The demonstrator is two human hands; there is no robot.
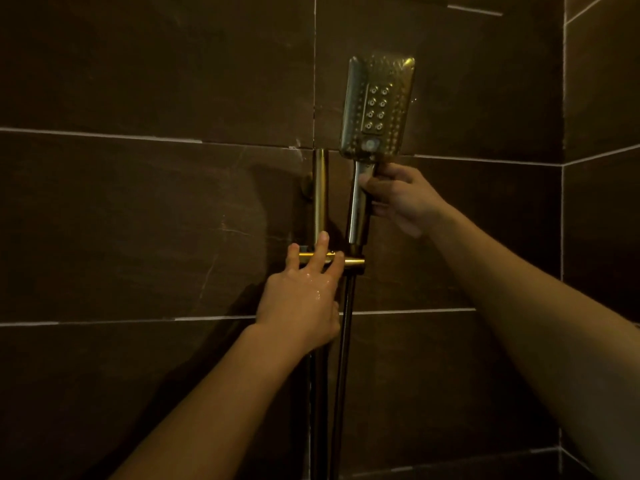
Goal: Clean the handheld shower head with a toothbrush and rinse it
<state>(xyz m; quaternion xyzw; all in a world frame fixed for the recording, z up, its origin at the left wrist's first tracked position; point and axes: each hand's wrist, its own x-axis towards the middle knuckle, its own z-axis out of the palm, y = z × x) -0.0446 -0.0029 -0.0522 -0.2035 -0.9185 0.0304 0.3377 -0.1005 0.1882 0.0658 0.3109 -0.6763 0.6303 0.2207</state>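
The handheld shower head (377,105) is rectangular and gold-toned, its nozzle face turned toward me, upright against the dark tiled wall. My right hand (398,199) grips its handle just below the head. The handle's lower end sits at the gold holder bracket (353,262) on the vertical slide rail (320,192). My left hand (304,296), wet, holds the bracket with its fingers wrapped over the horizontal bar. The hose (343,358) hangs down from the handle. No toothbrush is in view.
Dark brown wall tiles with pale grout lines (104,135) fill the view. A wall corner (562,202) runs vertically at the right. The rail and hose continue down past the bottom edge.
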